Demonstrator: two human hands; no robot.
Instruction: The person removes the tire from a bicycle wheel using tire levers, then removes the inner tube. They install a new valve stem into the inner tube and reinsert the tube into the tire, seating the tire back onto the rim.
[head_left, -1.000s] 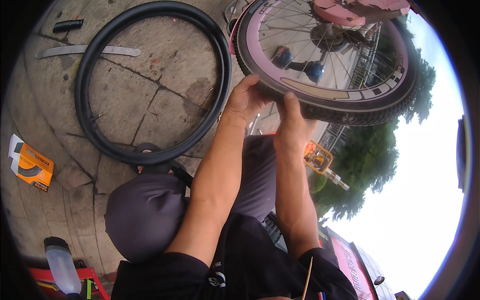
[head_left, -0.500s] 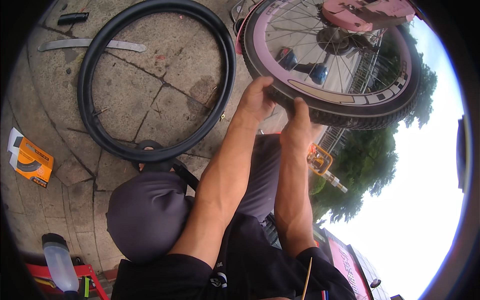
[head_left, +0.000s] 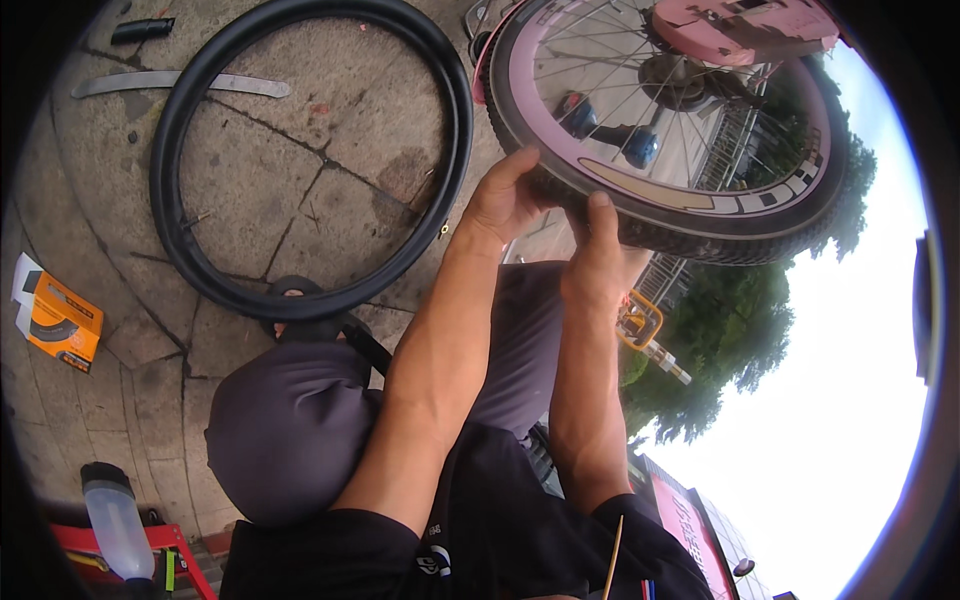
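Observation:
Both hands grip the near edge of a bicycle wheel with a pink rim (head_left: 540, 112) and a black knobbly tyre (head_left: 735, 238). My left hand (head_left: 508, 200) is closed on the tyre, its thumb along the sidewall and its other fingers hidden underneath. Just to the right, my right hand (head_left: 597, 255) holds the same tyre with the thumb pressed on its sidewall; its other fingers are mostly out of sight. A pink chain guard (head_left: 740, 28) covers part of the wheel near the hub. To the left, a black inner tube (head_left: 163, 180) lies as a ring on the paving, its valve stem pointing inward.
A curved grey metal strip (head_left: 135, 83) crosses the tube's far left side, near a small black object (head_left: 142, 31). An orange box (head_left: 65, 325) lies at left. A clear bottle (head_left: 118, 525) stands by a red frame (head_left: 182, 545). A brass-coloured piece (head_left: 444, 229) sits beside the tube.
Both hands keep their hold on the tyre. The wheel appears slightly further right, while the things on the ground appear slightly further left and up.

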